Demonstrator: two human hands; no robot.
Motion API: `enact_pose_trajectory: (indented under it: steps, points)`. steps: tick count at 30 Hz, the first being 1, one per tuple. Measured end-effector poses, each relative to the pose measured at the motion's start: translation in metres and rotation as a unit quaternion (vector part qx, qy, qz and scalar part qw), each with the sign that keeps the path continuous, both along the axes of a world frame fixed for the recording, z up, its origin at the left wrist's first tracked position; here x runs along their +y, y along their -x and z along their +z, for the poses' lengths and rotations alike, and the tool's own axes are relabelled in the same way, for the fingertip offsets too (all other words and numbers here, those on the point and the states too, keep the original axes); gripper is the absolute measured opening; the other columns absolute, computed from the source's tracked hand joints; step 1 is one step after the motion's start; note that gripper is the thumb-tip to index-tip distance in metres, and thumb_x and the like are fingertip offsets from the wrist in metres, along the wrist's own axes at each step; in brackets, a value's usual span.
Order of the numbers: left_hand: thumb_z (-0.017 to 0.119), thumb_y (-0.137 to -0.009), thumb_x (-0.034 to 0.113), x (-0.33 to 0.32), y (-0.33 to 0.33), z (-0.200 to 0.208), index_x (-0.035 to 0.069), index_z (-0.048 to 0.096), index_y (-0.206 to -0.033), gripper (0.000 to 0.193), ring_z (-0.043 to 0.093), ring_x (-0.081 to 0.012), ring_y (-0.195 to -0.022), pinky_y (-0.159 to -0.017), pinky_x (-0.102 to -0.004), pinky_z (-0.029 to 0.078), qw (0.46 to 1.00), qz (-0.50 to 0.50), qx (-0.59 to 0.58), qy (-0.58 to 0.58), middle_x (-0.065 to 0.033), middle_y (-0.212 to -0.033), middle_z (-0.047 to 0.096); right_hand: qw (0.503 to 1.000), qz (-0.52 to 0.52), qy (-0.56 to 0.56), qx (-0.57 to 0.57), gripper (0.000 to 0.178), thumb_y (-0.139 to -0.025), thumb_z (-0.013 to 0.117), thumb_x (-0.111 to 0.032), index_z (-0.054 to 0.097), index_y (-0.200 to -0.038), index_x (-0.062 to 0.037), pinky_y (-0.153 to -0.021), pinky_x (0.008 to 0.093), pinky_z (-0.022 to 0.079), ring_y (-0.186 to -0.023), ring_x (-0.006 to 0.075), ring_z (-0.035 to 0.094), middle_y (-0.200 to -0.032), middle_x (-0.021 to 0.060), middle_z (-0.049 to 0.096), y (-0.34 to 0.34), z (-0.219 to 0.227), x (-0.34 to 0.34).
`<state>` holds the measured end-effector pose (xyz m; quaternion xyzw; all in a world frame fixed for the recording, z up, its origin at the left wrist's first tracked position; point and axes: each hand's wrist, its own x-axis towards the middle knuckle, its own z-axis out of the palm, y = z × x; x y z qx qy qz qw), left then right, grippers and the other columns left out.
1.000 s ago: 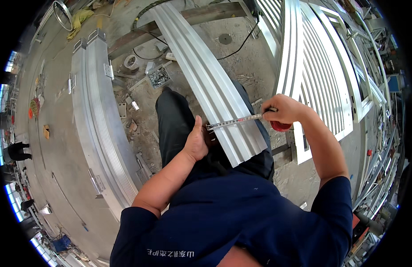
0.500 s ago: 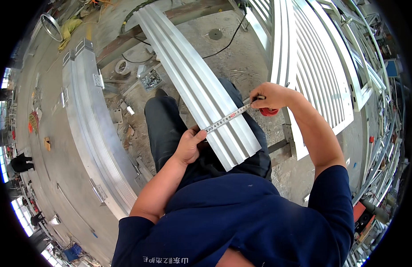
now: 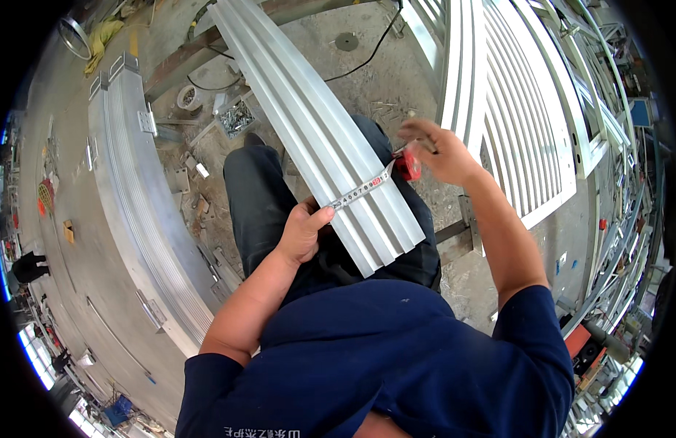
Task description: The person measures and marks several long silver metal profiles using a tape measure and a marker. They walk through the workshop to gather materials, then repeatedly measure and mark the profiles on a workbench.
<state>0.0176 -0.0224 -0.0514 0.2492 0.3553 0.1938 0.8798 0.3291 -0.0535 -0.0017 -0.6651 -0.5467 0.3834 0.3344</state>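
A long silver ribbed metal panel (image 3: 309,109) lies lengthwise, its near end over my thighs. Across its ribs runs the pale blade of a tape measure (image 3: 361,191). My left hand (image 3: 303,232) is closed at the panel's left edge, the thumb pressing the blade's end there. The red tape case (image 3: 408,165) is at the panel's right edge, the blade bending up into it. Just right of the case is my right hand (image 3: 444,155), raised and smeared by motion. Something slim shows among its fingers; its grip is unclear.
Left stands a long silver ribbed beam (image 3: 137,182) with handles. A tray of metal fasteners (image 3: 236,118) and a white bucket (image 3: 189,97) sit on the floor beyond my knee. White slatted frames (image 3: 524,117) fill the right. A black cable (image 3: 367,62) crosses behind the panel.
My right hand has moved up, its fingers shifting off the red case. The case has swung left against the panel's edge. My left hand still pins the blade's end.
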Motion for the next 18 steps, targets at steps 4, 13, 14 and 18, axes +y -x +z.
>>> enact_pose_trajectory:
  steps: [4,13,14,18]
  points:
    - [0.075,-0.082,0.027,-0.003,0.001,-0.002,-0.012,0.044,-0.130,0.069,0.060,-0.0233,-0.110,-0.099,-0.0356,0.046,0.999,0.013,0.029,-0.022,-0.0165,-0.121,0.059,0.942,-0.064,-0.019,0.328,0.028,-0.102,0.049,-0.017,0.060,-0.117,0.0036,-0.078,0.0273,0.050,-0.084,0.0125,0.060,-0.090,0.0083,0.066,0.040,0.034,-0.009]
    - [0.076,-0.081,0.029,-0.002,-0.004,0.005,-0.012,0.043,-0.130,0.072,0.059,-0.0215,-0.106,-0.093,-0.0338,0.048,0.999,0.014,0.035,-0.023,-0.0166,-0.119,0.059,0.982,-0.044,0.017,0.182,0.013,-0.089,0.062,-0.005,0.067,-0.098,0.0032,-0.064,0.0245,0.047,-0.068,0.0075,0.057,-0.076,0.0021,0.065,0.090,0.023,-0.028]
    - [0.076,-0.081,0.030,-0.002,-0.004,0.002,-0.012,0.044,-0.129,0.071,0.060,-0.0209,-0.104,-0.091,-0.0334,0.049,0.999,0.017,0.033,-0.029,-0.0163,-0.118,0.059,0.979,-0.050,0.006,0.196,0.012,-0.087,0.062,-0.005,0.067,-0.096,0.0030,-0.063,0.0248,0.047,-0.067,0.0078,0.057,-0.075,0.0029,0.065,0.093,0.020,-0.028]
    - [0.075,-0.081,0.031,-0.003,-0.003,-0.001,-0.012,0.044,-0.129,0.071,0.059,-0.0180,-0.099,-0.085,-0.0310,0.049,0.998,0.013,0.044,-0.037,-0.0148,-0.115,0.060,0.987,-0.041,-0.027,0.156,0.010,-0.083,0.063,-0.004,0.068,-0.090,0.0022,-0.060,0.0261,0.048,-0.063,0.0097,0.059,-0.071,0.0063,0.066,0.100,0.011,-0.030]
